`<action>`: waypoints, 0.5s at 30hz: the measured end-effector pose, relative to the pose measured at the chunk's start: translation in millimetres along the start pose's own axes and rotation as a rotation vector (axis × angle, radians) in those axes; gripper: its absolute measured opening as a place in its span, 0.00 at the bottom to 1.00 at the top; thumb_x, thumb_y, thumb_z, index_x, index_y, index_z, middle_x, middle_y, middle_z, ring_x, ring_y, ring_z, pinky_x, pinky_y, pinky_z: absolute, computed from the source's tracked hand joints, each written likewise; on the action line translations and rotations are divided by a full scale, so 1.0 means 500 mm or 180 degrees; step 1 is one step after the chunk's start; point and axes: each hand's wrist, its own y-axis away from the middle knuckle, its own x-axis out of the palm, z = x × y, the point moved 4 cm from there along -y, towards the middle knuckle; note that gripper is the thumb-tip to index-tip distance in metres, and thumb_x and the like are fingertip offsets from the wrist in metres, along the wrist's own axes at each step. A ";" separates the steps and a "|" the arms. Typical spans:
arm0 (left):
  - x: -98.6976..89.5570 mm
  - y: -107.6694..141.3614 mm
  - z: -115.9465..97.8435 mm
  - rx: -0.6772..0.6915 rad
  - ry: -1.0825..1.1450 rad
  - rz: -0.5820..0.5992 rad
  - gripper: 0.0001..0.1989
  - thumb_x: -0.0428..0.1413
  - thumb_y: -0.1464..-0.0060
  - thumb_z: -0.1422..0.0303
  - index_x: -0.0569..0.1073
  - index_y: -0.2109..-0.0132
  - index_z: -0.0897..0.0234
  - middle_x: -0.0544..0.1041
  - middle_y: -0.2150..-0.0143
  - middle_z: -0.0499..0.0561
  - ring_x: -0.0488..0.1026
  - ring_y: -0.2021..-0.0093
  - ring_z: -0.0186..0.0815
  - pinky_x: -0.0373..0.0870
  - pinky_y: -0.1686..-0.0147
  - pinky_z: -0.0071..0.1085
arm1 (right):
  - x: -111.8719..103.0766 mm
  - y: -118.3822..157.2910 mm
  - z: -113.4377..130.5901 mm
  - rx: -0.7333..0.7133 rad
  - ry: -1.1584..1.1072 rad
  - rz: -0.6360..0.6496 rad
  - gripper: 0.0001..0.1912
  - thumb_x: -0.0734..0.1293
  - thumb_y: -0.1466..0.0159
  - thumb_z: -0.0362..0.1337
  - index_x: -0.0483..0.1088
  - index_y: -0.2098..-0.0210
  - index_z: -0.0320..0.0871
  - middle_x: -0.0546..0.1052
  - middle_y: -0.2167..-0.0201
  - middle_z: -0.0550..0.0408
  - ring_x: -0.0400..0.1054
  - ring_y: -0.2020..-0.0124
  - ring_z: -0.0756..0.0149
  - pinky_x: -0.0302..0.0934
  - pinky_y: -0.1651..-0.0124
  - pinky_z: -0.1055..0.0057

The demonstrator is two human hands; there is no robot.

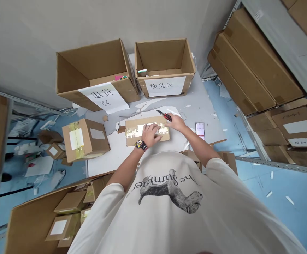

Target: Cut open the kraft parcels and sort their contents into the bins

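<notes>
A flat cardboard box (pixel 132 140) with shiny tape and a white label lies on the white table (pixel 100 168) in front of me. My left hand (pixel 150 134), with a patterned watch on the wrist, rests on top of the box with its fingers spread. Beside the box's right end, my right hand (pixel 176 122) is closed around a red and black utility knife (pixel 166 115). The knife's tip points up and to the left, above the table.
Two open boxes with paper signs, one left (pixel 89 67) and one right (pixel 161 56), stand at the back. A taped carton (pixel 97 141) sits at the left edge, a phone (pixel 200 130) at the right. Shelves of cartons (pixel 264 60) flank the right side.
</notes>
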 end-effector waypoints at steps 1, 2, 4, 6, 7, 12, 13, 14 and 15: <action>0.002 -0.005 -0.004 -0.0009 -0.0032 0.0012 0.33 0.67 0.36 0.58 0.80 0.25 0.51 0.78 0.28 0.63 0.71 0.26 0.65 0.49 0.16 0.67 | 0.005 -0.011 0.008 0.0032 0.0035 0.0045 0.38 0.83 0.34 0.55 0.75 0.30 0.54 0.88 0.43 0.50 0.81 0.42 0.43 0.70 0.48 0.62; 0.003 -0.009 -0.006 -0.0016 -0.0064 0.0031 0.33 0.68 0.36 0.58 0.80 0.26 0.52 0.78 0.29 0.63 0.71 0.28 0.65 0.50 0.16 0.66 | 0.009 -0.019 0.013 0.0072 0.0072 0.0081 0.39 0.83 0.35 0.55 0.74 0.29 0.55 0.88 0.43 0.50 0.81 0.42 0.43 0.70 0.48 0.62; 0.005 -0.014 -0.007 -0.0014 -0.0116 0.0073 0.32 0.67 0.35 0.57 0.81 0.27 0.52 0.79 0.32 0.63 0.72 0.31 0.64 0.51 0.18 0.65 | 0.013 -0.030 0.014 0.0146 0.0131 0.0129 0.38 0.83 0.36 0.54 0.75 0.30 0.54 0.88 0.43 0.49 0.81 0.42 0.43 0.70 0.49 0.62; 0.006 -0.018 -0.008 -0.0011 -0.0131 0.0097 0.31 0.66 0.35 0.57 0.82 0.27 0.52 0.79 0.35 0.62 0.72 0.34 0.63 0.52 0.19 0.64 | 0.016 -0.038 0.012 0.0161 0.0157 0.0155 0.36 0.83 0.36 0.54 0.76 0.32 0.54 0.88 0.44 0.49 0.81 0.43 0.44 0.69 0.51 0.63; 0.008 -0.021 -0.008 -0.0020 -0.0129 0.0101 0.31 0.66 0.35 0.57 0.82 0.27 0.51 0.79 0.36 0.62 0.72 0.34 0.63 0.53 0.20 0.64 | 0.017 -0.041 0.010 0.0150 0.0157 0.0159 0.35 0.83 0.36 0.54 0.76 0.34 0.53 0.88 0.44 0.49 0.81 0.44 0.45 0.69 0.52 0.64; 0.026 -0.041 -0.019 -0.0146 -0.0116 0.0123 0.29 0.64 0.35 0.57 0.82 0.29 0.50 0.79 0.38 0.60 0.72 0.35 0.61 0.53 0.21 0.63 | 0.021 -0.047 0.003 0.0149 0.0041 0.0212 0.32 0.83 0.37 0.54 0.78 0.38 0.52 0.88 0.48 0.52 0.81 0.48 0.49 0.67 0.56 0.66; 0.030 -0.046 -0.022 -0.0169 -0.0109 0.0128 0.28 0.64 0.35 0.57 0.82 0.30 0.50 0.79 0.37 0.60 0.72 0.35 0.62 0.52 0.21 0.63 | 0.021 -0.047 0.001 0.0164 -0.0009 0.0232 0.31 0.83 0.37 0.54 0.78 0.39 0.52 0.87 0.48 0.52 0.80 0.49 0.50 0.66 0.56 0.67; 0.034 -0.051 -0.026 -0.0198 -0.0097 0.0138 0.27 0.65 0.36 0.58 0.82 0.32 0.50 0.79 0.36 0.61 0.72 0.34 0.62 0.51 0.21 0.64 | 0.021 -0.046 0.000 0.0179 -0.0070 0.0257 0.31 0.82 0.37 0.54 0.78 0.40 0.52 0.87 0.48 0.53 0.80 0.49 0.51 0.66 0.57 0.67; 0.038 -0.057 -0.030 -0.0236 -0.0080 0.0154 0.26 0.65 0.38 0.59 0.82 0.33 0.51 0.79 0.36 0.61 0.72 0.34 0.63 0.50 0.21 0.65 | 0.022 -0.045 -0.002 0.0192 -0.0130 0.0284 0.30 0.82 0.37 0.54 0.79 0.40 0.51 0.87 0.48 0.53 0.80 0.50 0.52 0.66 0.57 0.68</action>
